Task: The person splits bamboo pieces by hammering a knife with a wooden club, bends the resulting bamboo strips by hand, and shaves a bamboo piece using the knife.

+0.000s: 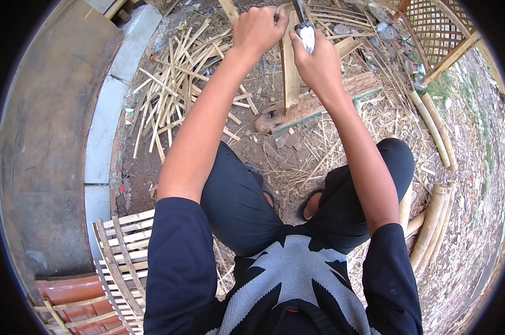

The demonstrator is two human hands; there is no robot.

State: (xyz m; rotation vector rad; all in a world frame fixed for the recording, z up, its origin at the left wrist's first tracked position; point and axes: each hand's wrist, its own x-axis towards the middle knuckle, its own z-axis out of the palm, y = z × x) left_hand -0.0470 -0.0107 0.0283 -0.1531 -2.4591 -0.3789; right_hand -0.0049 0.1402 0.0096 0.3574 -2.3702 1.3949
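My left hand (pixel 261 29) is closed at the top of an upright bamboo piece (pixel 290 72), its fingers curled around the upper end. Just to its right, my right hand (pixel 317 58) grips a knife by its white and dark handle (pixel 306 38), and the dark blade (pixel 298 11) points up and away, beside the bamboo. The lower end of the bamboo rests on a worn wooden block (pixel 319 103) on the ground. How the blade meets the bamboo is too small to tell.
Split bamboo strips (pixel 177 84) lie heaped at the left of the block. Bamboo poles (pixel 434 229) are on the ground at the right, below a woven lattice (pixel 439 28). A slatted bamboo frame (pixel 124 251) stands at lower left, near a concrete edge (pixel 99 134).
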